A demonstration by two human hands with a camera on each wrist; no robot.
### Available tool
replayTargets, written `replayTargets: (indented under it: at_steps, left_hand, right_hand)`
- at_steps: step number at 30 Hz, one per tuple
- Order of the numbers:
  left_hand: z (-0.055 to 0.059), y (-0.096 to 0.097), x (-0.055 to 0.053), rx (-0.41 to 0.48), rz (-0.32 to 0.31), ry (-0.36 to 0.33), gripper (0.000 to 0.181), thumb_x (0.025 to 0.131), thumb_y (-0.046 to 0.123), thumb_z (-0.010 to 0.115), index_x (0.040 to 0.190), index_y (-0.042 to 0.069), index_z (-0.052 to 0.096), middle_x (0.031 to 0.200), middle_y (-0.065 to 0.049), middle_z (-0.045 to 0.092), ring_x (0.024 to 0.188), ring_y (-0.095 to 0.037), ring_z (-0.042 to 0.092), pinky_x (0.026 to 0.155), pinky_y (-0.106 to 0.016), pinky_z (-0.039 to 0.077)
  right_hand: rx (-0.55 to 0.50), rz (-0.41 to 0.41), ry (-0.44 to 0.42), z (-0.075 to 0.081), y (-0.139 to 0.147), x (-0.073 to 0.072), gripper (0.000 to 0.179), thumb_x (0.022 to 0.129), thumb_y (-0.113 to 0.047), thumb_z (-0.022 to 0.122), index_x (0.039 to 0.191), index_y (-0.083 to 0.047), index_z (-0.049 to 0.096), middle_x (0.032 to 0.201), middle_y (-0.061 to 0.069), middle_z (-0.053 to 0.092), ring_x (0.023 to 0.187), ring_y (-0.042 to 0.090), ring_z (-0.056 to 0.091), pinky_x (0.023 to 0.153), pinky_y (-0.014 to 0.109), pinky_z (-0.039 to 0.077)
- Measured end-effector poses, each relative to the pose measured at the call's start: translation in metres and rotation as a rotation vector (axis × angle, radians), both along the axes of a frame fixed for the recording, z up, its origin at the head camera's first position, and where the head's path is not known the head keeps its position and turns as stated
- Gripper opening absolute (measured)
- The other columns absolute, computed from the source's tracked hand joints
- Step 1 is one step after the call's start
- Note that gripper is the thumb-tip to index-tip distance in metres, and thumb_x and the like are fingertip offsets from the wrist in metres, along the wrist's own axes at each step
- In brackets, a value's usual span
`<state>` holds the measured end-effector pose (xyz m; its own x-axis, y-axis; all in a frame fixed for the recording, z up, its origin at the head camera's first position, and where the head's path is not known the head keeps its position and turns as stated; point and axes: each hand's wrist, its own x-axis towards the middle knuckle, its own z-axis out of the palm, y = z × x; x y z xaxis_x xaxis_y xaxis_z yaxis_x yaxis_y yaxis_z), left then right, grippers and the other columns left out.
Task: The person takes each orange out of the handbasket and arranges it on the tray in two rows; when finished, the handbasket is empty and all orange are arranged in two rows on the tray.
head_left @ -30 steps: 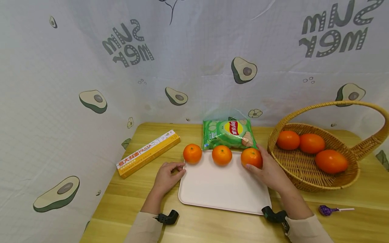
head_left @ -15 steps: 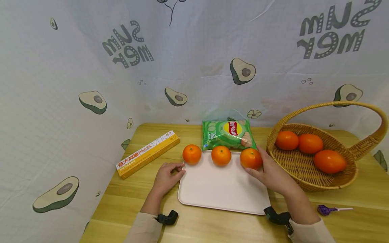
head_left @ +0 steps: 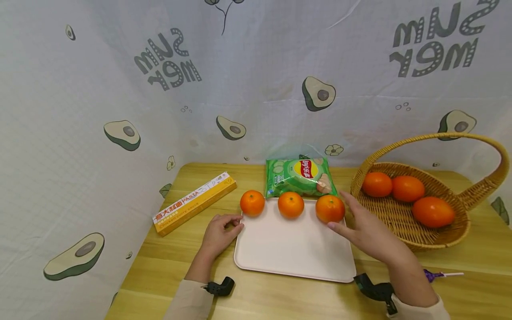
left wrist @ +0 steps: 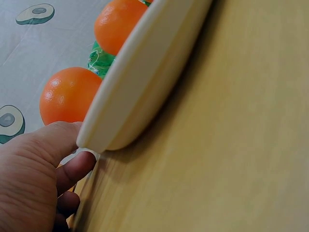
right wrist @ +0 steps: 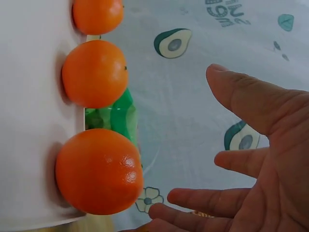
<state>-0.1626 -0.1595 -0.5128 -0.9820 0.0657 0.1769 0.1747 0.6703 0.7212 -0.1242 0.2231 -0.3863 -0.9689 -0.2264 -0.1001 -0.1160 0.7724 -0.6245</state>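
A shallow pale pink tray [head_left: 294, 253] lies on the table with three oranges along its far edge: a left orange [head_left: 252, 203], a middle orange [head_left: 290, 205] and a right orange [head_left: 330, 209]. My left hand [head_left: 219, 235] holds the tray's left rim; in the left wrist view the thumb lies at the rim [left wrist: 133, 82] and the index fingertip sits just under it. My right hand [head_left: 372, 233] is beside the right orange, fingers spread. The right wrist view shows a gap between this hand [right wrist: 270, 169] and the orange [right wrist: 99, 171].
Behind the tray lies a green chip bag [head_left: 300, 177]. A yellow pasta box [head_left: 194, 203] is at the left. At the right stands a wicker basket [head_left: 404, 226] with three orange-red fruits [head_left: 434, 212] and a tall handle. A purple lollipop [head_left: 434, 275] lies partly behind the right forearm.
My right hand has let go of the right orange and drawn back to the right, its fingers spreading. The orange stays on the tray, and the left hand keeps its place.
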Motion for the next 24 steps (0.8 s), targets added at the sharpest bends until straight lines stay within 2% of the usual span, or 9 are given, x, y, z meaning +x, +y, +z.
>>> replayTargets:
  at_steps: [5,11,19,24]
  left_hand:
    - [0.001,0.000,0.000,-0.001,-0.002,-0.005,0.019,0.089,0.026,0.080,0.108,0.023,0.079,0.089,0.012,0.070,0.086,-0.008,0.052,0.076,-0.025,0.043]
    - [0.003,0.001,0.000,0.007,-0.002,-0.018,0.019,0.089,0.027,0.079,0.108,0.023,0.079,0.089,0.012,0.070,0.087,-0.009,0.052,0.077,-0.025,0.043]
    - [0.004,0.000,0.000,0.007,0.001,-0.027,0.019,0.089,0.026,0.080,0.108,0.023,0.079,0.090,0.012,0.070,0.087,-0.009,0.052,0.077,-0.025,0.043]
    - [0.003,0.000,0.000,0.004,-0.003,-0.027,0.020,0.089,0.026,0.080,0.109,0.023,0.079,0.090,0.012,0.070,0.087,-0.009,0.052,0.078,-0.025,0.043]
  right_hand:
    - [0.018,-0.021,0.057,0.006,0.006,0.004,0.096,0.095,-0.054,0.066,0.162,-0.006,0.018,0.155,0.036,0.037,0.133,0.060,0.045,0.102,0.074,0.039]
    - [0.048,-0.056,0.153,0.006,0.021,0.010,0.077,0.097,-0.046,0.067,0.155,-0.006,0.038,0.142,0.031,0.054,0.123,0.054,0.056,0.096,0.070,0.045]
    - [0.122,-0.116,0.227,-0.001,0.050,0.017,0.064,0.096,-0.045,0.069,0.146,-0.009,0.052,0.143,0.028,0.055,0.115,0.052,0.059,0.087,0.069,0.046]
    - [0.194,-0.111,0.252,-0.009,0.071,0.017,0.064,0.095,-0.044,0.071,0.143,-0.006,0.055,0.141,0.031,0.055,0.119,0.054,0.054,0.089,0.072,0.043]
